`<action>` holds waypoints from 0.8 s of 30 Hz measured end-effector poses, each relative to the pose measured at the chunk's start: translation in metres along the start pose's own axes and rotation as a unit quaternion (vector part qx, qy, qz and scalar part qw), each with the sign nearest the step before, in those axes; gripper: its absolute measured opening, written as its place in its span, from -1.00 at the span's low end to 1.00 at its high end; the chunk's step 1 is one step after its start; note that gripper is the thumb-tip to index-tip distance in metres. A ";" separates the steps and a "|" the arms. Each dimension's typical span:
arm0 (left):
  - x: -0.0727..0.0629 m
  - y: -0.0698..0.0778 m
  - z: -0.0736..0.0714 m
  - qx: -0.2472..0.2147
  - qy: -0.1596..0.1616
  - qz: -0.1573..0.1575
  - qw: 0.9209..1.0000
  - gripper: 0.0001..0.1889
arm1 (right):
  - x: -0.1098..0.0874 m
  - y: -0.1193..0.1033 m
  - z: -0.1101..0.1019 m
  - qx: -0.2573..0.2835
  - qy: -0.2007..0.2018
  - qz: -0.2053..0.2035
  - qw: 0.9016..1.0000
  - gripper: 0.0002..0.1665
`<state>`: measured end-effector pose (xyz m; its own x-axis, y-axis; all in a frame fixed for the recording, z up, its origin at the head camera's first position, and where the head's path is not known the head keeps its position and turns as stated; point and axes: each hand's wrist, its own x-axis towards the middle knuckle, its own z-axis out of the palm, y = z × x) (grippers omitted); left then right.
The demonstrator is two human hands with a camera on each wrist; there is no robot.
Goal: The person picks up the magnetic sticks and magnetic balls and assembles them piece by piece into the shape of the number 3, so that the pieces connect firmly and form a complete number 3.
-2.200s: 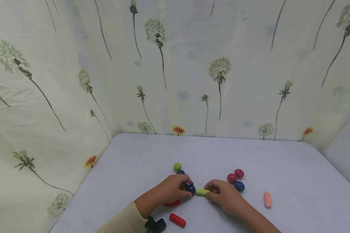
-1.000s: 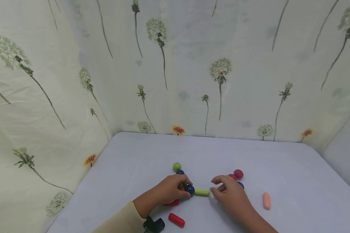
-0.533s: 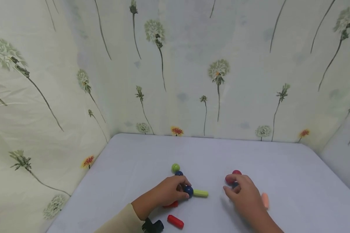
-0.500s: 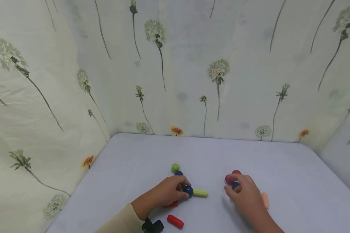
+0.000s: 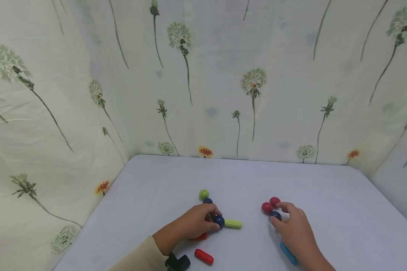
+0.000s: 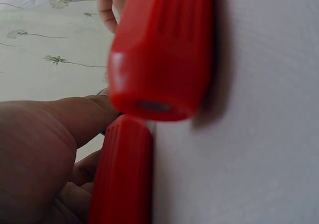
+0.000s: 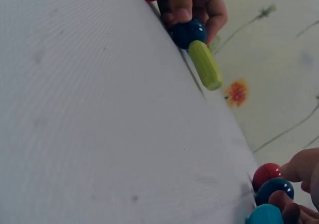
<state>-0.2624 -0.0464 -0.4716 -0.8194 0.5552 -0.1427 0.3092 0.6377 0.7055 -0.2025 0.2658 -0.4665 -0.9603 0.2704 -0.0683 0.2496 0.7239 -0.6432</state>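
My left hand pinches a dark blue ball between thumb and fingers. A yellow-green ribbed rod sticks out from that ball to the right. Behind the hand, another dark blue ball sits by a green ball. My right hand spreads thumb and index finger around a dark blue ball, thumb right at it. The index fingertip lies by a red ball, with a second red ball beside it. A light blue rod lies partly under this hand.
Two red rods lie near my left forearm: one in front, the other partly hidden by the hand. A grey disc shows in the nearer rod's end. The black wrist device rests low on the white table.
My right hand has let go of the yellow-green rod and moved right to the red and blue balls. The orange rod is now hidden; a light blue one shows. My left hand stays put.
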 end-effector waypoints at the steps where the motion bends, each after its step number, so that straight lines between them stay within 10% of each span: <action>1: 0.000 0.000 0.000 0.000 0.001 0.000 1.000 -0.68 | 0.001 0.001 0.001 0.001 0.000 0.002 1.000 -0.24; 24: 0.001 -0.003 0.000 -0.010 0.002 0.009 1.000 -0.67 | 0.008 0.010 0.009 0.011 -0.020 0.019 1.000 -0.30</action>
<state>-0.2641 -0.0482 -0.4736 -0.8163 0.5635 -0.1268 0.3142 0.6175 0.7211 -0.2088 0.2693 -0.4806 -0.9548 0.2709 -0.1227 0.2827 0.6990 -0.6568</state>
